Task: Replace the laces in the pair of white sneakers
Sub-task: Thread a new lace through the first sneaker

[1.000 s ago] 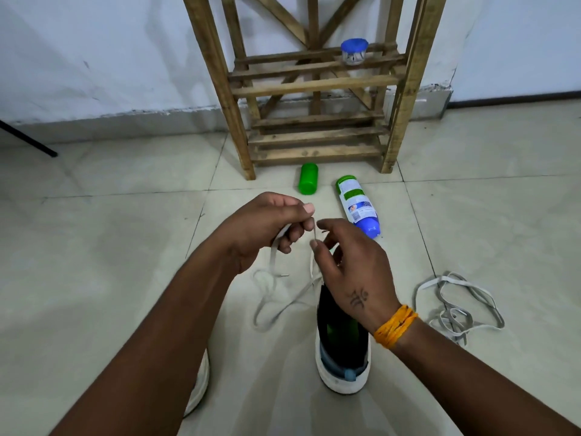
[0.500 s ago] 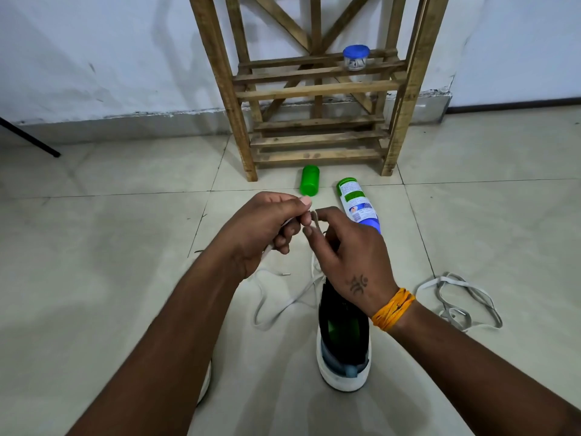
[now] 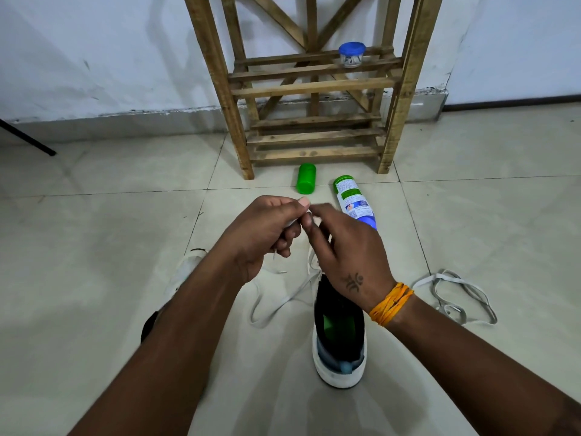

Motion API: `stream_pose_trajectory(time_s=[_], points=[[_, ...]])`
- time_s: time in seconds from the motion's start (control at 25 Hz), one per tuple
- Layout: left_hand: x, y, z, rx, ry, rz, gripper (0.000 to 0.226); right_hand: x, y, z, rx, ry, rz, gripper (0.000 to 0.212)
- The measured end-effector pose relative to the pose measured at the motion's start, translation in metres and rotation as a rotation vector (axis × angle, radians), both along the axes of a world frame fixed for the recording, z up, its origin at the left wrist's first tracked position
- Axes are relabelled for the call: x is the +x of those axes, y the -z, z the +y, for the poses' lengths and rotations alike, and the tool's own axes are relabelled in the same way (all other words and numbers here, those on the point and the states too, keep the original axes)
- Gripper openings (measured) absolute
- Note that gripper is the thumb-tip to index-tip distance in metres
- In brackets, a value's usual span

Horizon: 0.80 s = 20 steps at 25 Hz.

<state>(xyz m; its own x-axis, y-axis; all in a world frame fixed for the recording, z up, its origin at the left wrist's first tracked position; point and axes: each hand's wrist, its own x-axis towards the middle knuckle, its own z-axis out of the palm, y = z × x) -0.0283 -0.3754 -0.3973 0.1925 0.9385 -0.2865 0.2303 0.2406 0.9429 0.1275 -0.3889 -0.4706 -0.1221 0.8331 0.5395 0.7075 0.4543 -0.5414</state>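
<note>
A white sneaker (image 3: 341, 369) with a dark green inside stands on the floor, heel toward me, its front hidden under my right hand. A white lace (image 3: 276, 305) runs from its front and loops on the tiles to the left. My left hand (image 3: 264, 234) pinches that lace between thumb and curled fingers above the shoe. My right hand (image 3: 342, 247) meets it fingertip to fingertip and pinches the same lace. The second white sneaker (image 3: 184, 272) lies mostly hidden under my left forearm. A loose grey-white lace (image 3: 456, 297) lies in a heap on the right.
A wooden rack (image 3: 314, 89) stands against the wall ahead, with a small blue-lidded jar (image 3: 351, 55) on a slat. A green cap (image 3: 306, 178) and a green-and-blue spray can (image 3: 353, 201) lie on the floor before it. A dark rod (image 3: 28, 138) enters at the left.
My two hands have drawn together until the fingertips meet, and they have risen slightly over the shoe. The lace's loop on the floor has pulled in a little.
</note>
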Motion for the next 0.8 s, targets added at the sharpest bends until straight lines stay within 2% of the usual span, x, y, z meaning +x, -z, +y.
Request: stream_pose_trajectory(time_s=[0.08, 0.16, 0.24, 0.32, 0.36, 0.48, 0.64, 0.8], points=[[0.001, 0.001, 0.001, 0.066, -0.104, -0.021, 0.035, 0.003, 0.010, 0.001, -0.027, 0.027, -0.054, 0.017], [-0.001, 0.003, 0.004, 0.144, -0.222, -0.032, 0.031, 0.010, 0.026, -0.001, -0.164, 0.061, -0.033, 0.016], [-0.001, 0.005, 0.004, 0.111, -0.220, -0.042, 0.030, 0.012, 0.029, -0.004, -0.194, 0.072, 0.059, 0.018], [0.001, 0.008, 0.001, 0.028, -0.156, -0.027, 0.030, 0.009, 0.017, 0.000, -0.138, 0.041, 0.139, 0.030], [0.003, 0.010, 0.000, 0.000, -0.128, -0.012, 0.031, 0.007, 0.010, 0.002, -0.101, 0.009, 0.138, 0.029], [0.005, 0.011, -0.001, -0.023, -0.107, -0.012, 0.031, 0.003, 0.010, 0.005, -0.005, -0.011, 0.010, 0.014], [-0.001, 0.012, 0.001, 0.027, -0.177, -0.063, 0.016, 0.007, 0.035, 0.005, -0.161, 0.099, -0.047, 0.016], [-0.002, 0.015, -0.002, 0.024, -0.169, -0.180, 0.017, 0.007, 0.046, 0.006, -0.236, 0.090, -0.105, 0.018]])
